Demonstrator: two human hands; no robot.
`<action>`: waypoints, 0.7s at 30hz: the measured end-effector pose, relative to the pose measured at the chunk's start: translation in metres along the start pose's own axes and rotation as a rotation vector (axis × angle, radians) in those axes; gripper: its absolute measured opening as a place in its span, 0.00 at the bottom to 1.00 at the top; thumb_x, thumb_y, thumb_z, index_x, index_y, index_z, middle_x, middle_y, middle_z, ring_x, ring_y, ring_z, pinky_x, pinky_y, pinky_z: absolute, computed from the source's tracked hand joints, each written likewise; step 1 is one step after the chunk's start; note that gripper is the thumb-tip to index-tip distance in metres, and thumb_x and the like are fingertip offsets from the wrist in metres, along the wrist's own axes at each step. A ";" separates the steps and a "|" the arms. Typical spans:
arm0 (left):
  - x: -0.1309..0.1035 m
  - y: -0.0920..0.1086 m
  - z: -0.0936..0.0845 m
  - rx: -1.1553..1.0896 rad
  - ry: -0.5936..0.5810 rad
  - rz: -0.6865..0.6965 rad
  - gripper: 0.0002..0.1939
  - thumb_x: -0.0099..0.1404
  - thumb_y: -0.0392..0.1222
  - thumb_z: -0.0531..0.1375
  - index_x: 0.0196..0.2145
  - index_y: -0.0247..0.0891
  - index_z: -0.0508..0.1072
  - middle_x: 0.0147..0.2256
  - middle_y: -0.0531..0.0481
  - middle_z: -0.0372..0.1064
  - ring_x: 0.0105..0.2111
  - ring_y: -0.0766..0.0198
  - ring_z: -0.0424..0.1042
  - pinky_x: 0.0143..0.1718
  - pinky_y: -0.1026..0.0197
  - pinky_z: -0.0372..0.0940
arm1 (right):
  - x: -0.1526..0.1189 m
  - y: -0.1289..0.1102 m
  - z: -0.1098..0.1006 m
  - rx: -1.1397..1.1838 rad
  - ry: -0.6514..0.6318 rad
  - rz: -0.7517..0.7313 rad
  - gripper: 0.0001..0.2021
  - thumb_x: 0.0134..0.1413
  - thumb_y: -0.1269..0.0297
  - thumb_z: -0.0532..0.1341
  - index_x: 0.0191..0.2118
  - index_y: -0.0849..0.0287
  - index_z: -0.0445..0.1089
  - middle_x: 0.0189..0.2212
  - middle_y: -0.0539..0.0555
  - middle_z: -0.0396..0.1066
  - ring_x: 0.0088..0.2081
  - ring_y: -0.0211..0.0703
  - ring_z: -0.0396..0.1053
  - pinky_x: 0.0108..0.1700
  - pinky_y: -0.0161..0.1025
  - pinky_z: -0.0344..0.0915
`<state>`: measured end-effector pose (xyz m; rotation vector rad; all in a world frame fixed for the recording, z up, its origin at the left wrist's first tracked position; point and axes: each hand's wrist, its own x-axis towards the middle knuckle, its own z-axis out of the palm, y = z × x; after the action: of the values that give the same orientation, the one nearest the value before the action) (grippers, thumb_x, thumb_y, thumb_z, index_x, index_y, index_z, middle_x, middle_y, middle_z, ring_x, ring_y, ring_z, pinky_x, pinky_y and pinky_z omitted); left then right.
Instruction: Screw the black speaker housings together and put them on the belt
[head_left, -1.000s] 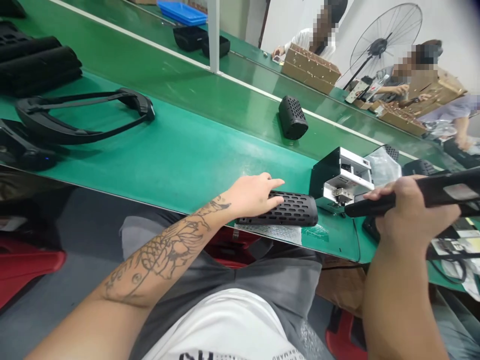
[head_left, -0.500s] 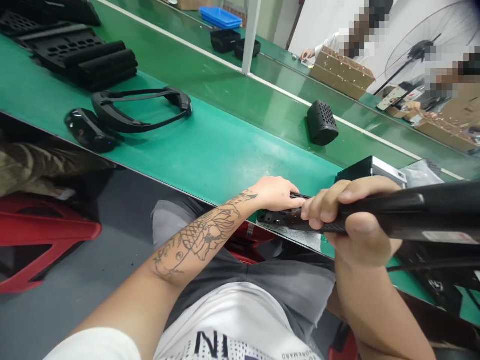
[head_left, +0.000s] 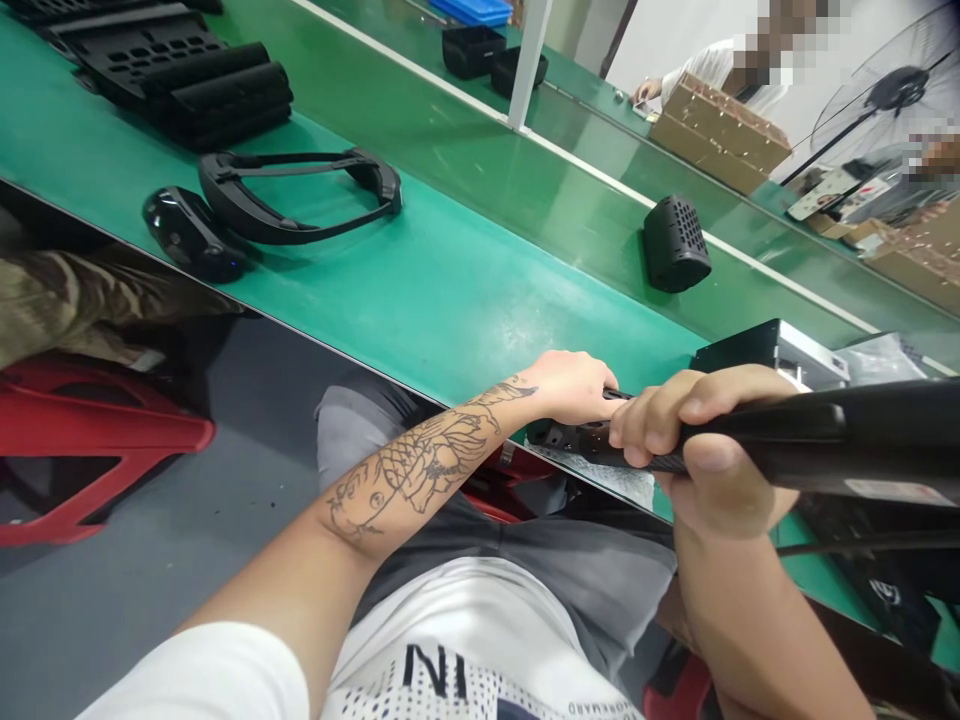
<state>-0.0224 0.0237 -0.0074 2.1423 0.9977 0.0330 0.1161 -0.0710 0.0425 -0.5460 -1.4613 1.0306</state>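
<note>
My right hand (head_left: pixel 712 440) is wrapped round the thick black body of an electric screwdriver (head_left: pixel 847 440), with a white label on its side. Its front end points left toward my left hand (head_left: pixel 574 387) and lies partly behind my right fingers. At the table's near edge, my left hand is closed on a black plastic part with holes (head_left: pixel 555 435). The left fingertips and much of that part are hidden. Beneath the part lies a piece of clear bubble wrap (head_left: pixel 630 485).
A black headset with a strap (head_left: pixel 300 235) rests on the green table (head_left: pixel 450 290) at left, near stacked black perforated parts (head_left: pixel 217 95). A black perforated piece (head_left: pixel 676 245) stands farther back. A black-and-silver box (head_left: pixel 780 350) is at right. Co-workers sit beyond cardboard boxes (head_left: pixel 720 130).
The view has shifted slightly, so the table things sit a little differently in the picture. Both hands keep their hold, with no clear movement against the part.
</note>
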 end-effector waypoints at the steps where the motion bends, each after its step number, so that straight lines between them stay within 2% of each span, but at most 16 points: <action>1: -0.001 0.001 -0.001 -0.001 -0.003 -0.004 0.23 0.71 0.63 0.62 0.55 0.56 0.89 0.49 0.48 0.90 0.47 0.46 0.87 0.47 0.54 0.75 | 0.001 0.000 0.000 0.007 -0.006 -0.008 0.08 0.65 0.62 0.79 0.44 0.55 0.82 0.26 0.47 0.77 0.22 0.40 0.75 0.29 0.44 0.81; 7: -0.005 0.006 -0.003 0.003 0.016 0.000 0.27 0.76 0.64 0.59 0.62 0.53 0.87 0.59 0.46 0.88 0.55 0.45 0.86 0.53 0.52 0.77 | -0.002 -0.005 0.002 -0.023 -0.031 -0.045 0.07 0.63 0.65 0.77 0.45 0.54 0.84 0.25 0.48 0.77 0.22 0.41 0.74 0.27 0.44 0.79; 10: -0.008 0.008 -0.004 -0.016 0.013 0.005 0.28 0.78 0.65 0.58 0.60 0.53 0.89 0.58 0.45 0.88 0.54 0.45 0.86 0.54 0.52 0.77 | -0.006 -0.008 0.003 -0.074 -0.029 -0.012 0.08 0.63 0.64 0.78 0.46 0.53 0.84 0.24 0.48 0.76 0.23 0.43 0.74 0.28 0.47 0.80; 14: -0.010 0.008 -0.005 -0.048 0.026 0.014 0.25 0.77 0.63 0.60 0.57 0.50 0.90 0.57 0.43 0.88 0.53 0.43 0.86 0.53 0.50 0.77 | -0.007 -0.012 0.006 -0.106 -0.091 -0.015 0.08 0.64 0.65 0.77 0.47 0.52 0.85 0.25 0.49 0.77 0.23 0.45 0.74 0.27 0.49 0.80; 17: -0.007 0.007 -0.003 -0.067 0.026 0.036 0.23 0.75 0.57 0.63 0.58 0.48 0.89 0.54 0.42 0.89 0.50 0.42 0.86 0.52 0.48 0.77 | -0.001 -0.013 0.012 -0.135 -0.061 0.023 0.08 0.61 0.65 0.79 0.45 0.53 0.85 0.24 0.50 0.77 0.22 0.47 0.74 0.26 0.50 0.78; 21: 0.000 0.003 0.001 -0.053 0.044 0.071 0.18 0.76 0.53 0.62 0.52 0.44 0.89 0.53 0.39 0.88 0.51 0.41 0.86 0.52 0.46 0.77 | 0.008 -0.014 0.019 -0.150 -0.038 0.128 0.09 0.56 0.62 0.83 0.39 0.51 0.85 0.24 0.49 0.78 0.21 0.45 0.74 0.25 0.48 0.77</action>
<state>-0.0196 0.0219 -0.0065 2.1360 0.9353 0.1398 0.0997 -0.0762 0.0605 -0.7393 -1.5621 1.0410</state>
